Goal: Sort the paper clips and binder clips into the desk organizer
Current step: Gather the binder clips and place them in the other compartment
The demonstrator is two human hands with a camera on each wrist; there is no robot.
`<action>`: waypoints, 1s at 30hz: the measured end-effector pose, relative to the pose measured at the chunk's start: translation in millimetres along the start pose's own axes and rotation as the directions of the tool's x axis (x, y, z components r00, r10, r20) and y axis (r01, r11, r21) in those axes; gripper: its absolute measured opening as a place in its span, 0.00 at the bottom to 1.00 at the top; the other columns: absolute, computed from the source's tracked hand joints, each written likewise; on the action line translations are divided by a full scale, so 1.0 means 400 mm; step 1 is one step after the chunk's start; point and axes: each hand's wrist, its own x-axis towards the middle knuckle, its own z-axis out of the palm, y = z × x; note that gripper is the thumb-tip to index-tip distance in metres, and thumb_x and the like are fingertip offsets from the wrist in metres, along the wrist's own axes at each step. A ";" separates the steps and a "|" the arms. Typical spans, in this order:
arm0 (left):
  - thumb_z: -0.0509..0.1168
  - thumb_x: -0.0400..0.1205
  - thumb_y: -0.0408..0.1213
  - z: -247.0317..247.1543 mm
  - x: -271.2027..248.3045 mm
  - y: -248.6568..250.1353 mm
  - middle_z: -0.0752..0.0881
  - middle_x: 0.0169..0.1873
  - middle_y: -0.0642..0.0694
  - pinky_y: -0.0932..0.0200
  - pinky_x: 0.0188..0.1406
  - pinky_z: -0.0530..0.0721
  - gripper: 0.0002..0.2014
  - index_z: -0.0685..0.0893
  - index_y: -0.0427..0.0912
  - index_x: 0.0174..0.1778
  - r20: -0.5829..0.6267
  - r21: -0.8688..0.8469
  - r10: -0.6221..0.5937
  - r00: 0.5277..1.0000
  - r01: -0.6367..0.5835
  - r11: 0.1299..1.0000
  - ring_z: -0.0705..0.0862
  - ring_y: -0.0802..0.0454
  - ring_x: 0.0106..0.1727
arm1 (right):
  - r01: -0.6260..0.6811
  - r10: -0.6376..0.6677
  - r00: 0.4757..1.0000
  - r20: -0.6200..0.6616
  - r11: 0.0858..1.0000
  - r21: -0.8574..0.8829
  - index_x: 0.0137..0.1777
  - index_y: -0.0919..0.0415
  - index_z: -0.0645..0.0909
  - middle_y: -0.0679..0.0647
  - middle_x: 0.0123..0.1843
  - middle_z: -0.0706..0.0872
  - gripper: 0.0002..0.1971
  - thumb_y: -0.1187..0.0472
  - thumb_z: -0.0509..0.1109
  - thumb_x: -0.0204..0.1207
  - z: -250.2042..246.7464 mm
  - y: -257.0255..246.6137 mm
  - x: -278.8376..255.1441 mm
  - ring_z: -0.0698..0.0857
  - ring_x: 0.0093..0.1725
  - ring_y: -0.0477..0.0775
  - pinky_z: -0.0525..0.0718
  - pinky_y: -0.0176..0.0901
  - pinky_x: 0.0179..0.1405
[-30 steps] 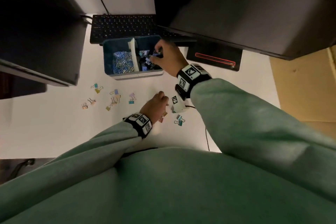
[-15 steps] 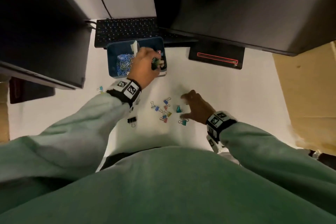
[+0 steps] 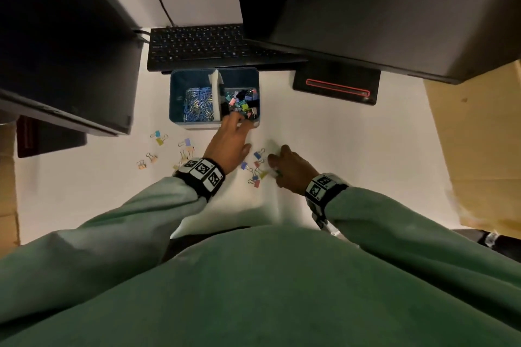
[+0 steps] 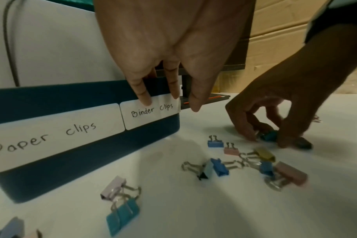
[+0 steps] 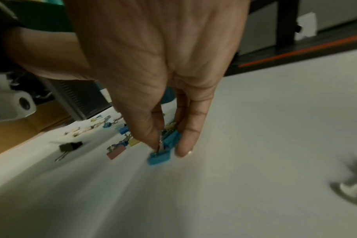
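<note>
Now our right hand (image 5: 167,80) pinches a teal clip (image 5: 159,158) by its wire handles, lifting it cleanly off the white bench (image 3: 352,155). Our left hand (image 3: 229,146), fingers straight and holding nothing, hangs at the organizer (image 3: 177,96) by its binder-clip side. More clips (image 3: 255,167) lie between our hands. Monitors and a keyboard (image 3: 197,46) crowd the back.
</note>
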 end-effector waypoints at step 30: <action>0.67 0.77 0.32 0.118 -0.069 -0.010 0.73 0.58 0.37 0.53 0.50 0.86 0.09 0.81 0.34 0.51 0.259 -0.128 -0.074 0.963 0.111 0.986 0.84 0.43 0.42 | 0.004 0.029 0.983 -0.184 0.984 0.178 0.62 0.55 0.74 0.56 0.58 0.75 0.19 0.56 0.75 0.73 -0.211 -0.058 0.080 0.82 0.47 0.58 0.84 0.56 0.50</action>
